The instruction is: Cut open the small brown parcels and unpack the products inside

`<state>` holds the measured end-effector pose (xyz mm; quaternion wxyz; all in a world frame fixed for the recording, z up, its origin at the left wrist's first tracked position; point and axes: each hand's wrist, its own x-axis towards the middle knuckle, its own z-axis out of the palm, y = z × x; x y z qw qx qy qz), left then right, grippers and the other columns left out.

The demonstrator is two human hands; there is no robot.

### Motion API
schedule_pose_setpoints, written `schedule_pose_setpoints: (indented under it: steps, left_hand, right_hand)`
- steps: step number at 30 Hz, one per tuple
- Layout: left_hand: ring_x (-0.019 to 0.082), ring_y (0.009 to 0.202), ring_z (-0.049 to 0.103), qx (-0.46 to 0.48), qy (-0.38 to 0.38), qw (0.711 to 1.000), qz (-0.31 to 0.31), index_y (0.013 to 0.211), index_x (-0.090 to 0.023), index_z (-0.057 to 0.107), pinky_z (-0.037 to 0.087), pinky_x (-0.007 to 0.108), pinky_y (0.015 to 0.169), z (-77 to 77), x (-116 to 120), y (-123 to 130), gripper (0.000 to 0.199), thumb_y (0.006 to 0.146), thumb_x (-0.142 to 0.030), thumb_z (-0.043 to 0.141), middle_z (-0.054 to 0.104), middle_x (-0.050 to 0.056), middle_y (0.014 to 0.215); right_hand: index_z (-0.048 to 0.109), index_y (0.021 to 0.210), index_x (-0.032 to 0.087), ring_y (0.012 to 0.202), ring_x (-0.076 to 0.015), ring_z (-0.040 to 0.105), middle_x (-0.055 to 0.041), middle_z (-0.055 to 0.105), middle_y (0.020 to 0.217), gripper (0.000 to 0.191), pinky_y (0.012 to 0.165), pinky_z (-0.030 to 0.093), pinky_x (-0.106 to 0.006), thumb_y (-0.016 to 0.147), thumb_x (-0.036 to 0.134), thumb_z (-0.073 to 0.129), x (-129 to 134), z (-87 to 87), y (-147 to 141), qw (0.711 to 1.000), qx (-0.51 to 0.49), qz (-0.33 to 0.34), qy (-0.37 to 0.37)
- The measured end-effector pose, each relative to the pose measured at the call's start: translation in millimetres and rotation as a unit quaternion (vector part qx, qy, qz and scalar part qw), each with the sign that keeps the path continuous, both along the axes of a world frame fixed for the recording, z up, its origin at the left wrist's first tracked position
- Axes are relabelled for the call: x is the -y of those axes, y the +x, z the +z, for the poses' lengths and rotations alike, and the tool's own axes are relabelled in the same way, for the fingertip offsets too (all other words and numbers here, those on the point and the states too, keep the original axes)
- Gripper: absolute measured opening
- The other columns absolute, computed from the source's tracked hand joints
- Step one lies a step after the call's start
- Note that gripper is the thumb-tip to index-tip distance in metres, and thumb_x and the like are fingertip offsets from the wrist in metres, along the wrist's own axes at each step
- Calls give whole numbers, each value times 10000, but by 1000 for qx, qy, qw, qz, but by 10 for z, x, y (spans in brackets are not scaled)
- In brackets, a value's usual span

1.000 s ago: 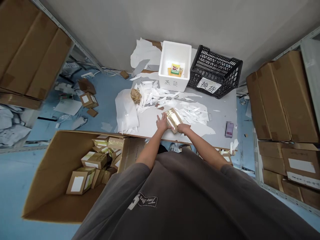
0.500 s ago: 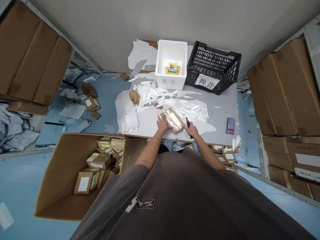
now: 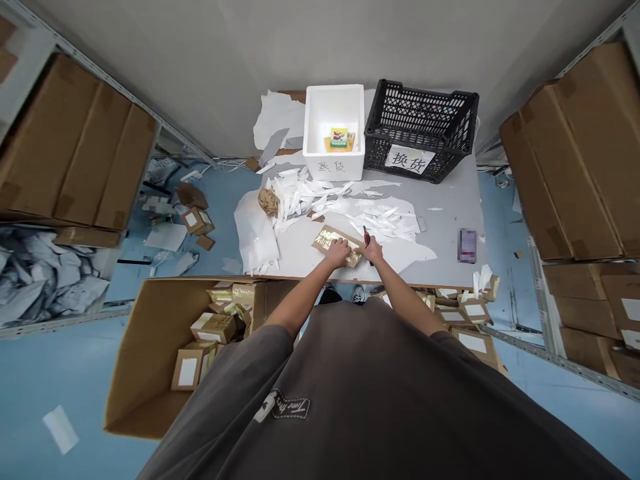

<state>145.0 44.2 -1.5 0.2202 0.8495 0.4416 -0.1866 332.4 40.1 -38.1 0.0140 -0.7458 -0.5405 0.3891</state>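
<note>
Head camera view: a small taped cardboard box (image 3: 323, 238) lies slantwise near the front edge of the table (image 3: 453, 207), squarely before the person, likely set there so that both hands can reach it easily. The left hand (image 3: 338, 252) is on top of the box, its fingers bent and close together, gripping it against the tabletop — probably to keep it from sliding. Whether the fingertips hook round the far edge cannot be told.

The right hand (image 3: 372, 249) is closed around a slim red-and-black box cutter (image 3: 367, 235), the fingers wrapped with hardly any gap; its red end sticks up past the knuckles, while the blade cannot be made out. This hand is at the right end of the box, and contact there is too small to judge.

Beyond the box, white paper strips (image 3: 290, 200) are heaped across the table, with crumpled brown paper (image 3: 269, 201) at their left. A white foam bin (image 3: 333, 166) stands at the back with small packets (image 3: 339, 138) inside, just beside a black mesh crate (image 3: 443, 167) — both face forward, perhaps so their written labels can be read. Down at the left, an open large carton (image 3: 130, 360) holds more taped boxes (image 3: 188, 372).
</note>
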Motion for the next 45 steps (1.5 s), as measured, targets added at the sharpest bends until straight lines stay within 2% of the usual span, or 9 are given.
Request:
schedule_pose_setpoints:
  steps: [3, 6, 9, 13, 21, 28, 33, 37, 45]
  left_hand:
    - [405, 1613, 316, 6, 26, 999, 45, 1406, -220, 673, 315, 536, 1294, -48, 114, -35, 603, 834, -319, 839, 416, 165, 1721]
    - [401, 1675, 218, 5, 25, 996, 83, 1390, -242, 662, 315, 545, 1313, -72, 199, -56, 606, 825, -309, 871, 243, 105, 1827]
    - [403, 1662, 273, 14, 19, 995, 95, 1346, -236, 680, 363, 536, 1300, -61, 191, -41, 615, 782, -283, 920, 273, 111, 1819]
    - [406, 1637, 335, 13, 23, 995, 96, 1325, -237, 698, 416, 516, 1271, -43, 121, -5, 615, 763, -279, 944, 337, 114, 1793]
    - [395, 1638, 332, -18, 4, 996, 87, 1311, -243, 697, 450, 494, 1251, -11, 52, 29, 610, 768, -323, 960, 320, 93, 1802]
    - [413, 1620, 359, 14, -7, 985, 169, 1595, -304, 496, 477, 547, 1222, 39, 248, 52, 802, 901, -526, 830, 324, 112, 1800]
    - [415, 1704, 101, -1, 21, 978, 206, 1743, -324, 297, 209, 639, 1342, -80, 188, -17, 955, 951, -661, 711, 228, 112, 1835]
    - [416, 1710, -3, -19, 13, 975, 221, 1780, -300, 193, 96, 634, 1362, -236, 67, -73, 1127, 892, -765, 709, 90, 116, 1858]
    - [349, 1702, 177, 31, 84, 981, 173, 1736, -295, 351, 152, 590, 1364, -383, 201, -206, 776, 1058, -634, 517, 340, 118, 1792]
  right_hand:
    - [497, 1295, 240, 1063, -274, 707, -79, 751, 1182, 578, 1012, 500, -408, 910, 555, 792, -36, 55, 18, 1000, -10, 18, 14]
    - [539, 1262, 246, 1019, -257, 719, -68, 759, 1149, 396, 960, 520, -363, 1059, 584, 571, 92, 119, 122, 996, -49, 29, 63]
    - [596, 1196, 245, 772, -215, 718, -24, 752, 928, 380, 817, 544, -296, 1137, 554, 383, 321, 159, 272, 991, -109, 69, 26]
    - [627, 1097, 227, 527, -167, 611, 35, 656, 699, 351, 652, 510, -248, 1134, 505, 417, 497, 167, 398, 978, -166, 108, -65]
    - [576, 838, 229, 645, -178, 596, 40, 593, 639, 365, 679, 499, -253, 1044, 526, 523, 619, 61, 390, 959, -221, 140, -108]
    - [607, 922, 241, 599, -197, 600, 17, 631, 677, 466, 621, 512, -284, 1011, 683, 489, 933, 55, 650, 967, -228, 65, -96]
    - [660, 1108, 260, 776, -262, 702, -45, 734, 856, 454, 707, 557, -323, 1086, 621, 386, 965, 214, 918, 978, -191, 31, -76]
    - [696, 1230, 299, 1178, -308, 690, -64, 779, 1180, 420, 949, 533, -352, 1130, 529, 359, 869, 321, 805, 986, -137, 83, -37]
    - [627, 1409, 252, 1149, -291, 699, -117, 727, 1315, 400, 917, 491, -323, 1127, 493, 479, 716, 317, 484, 972, 29, 232, 21]
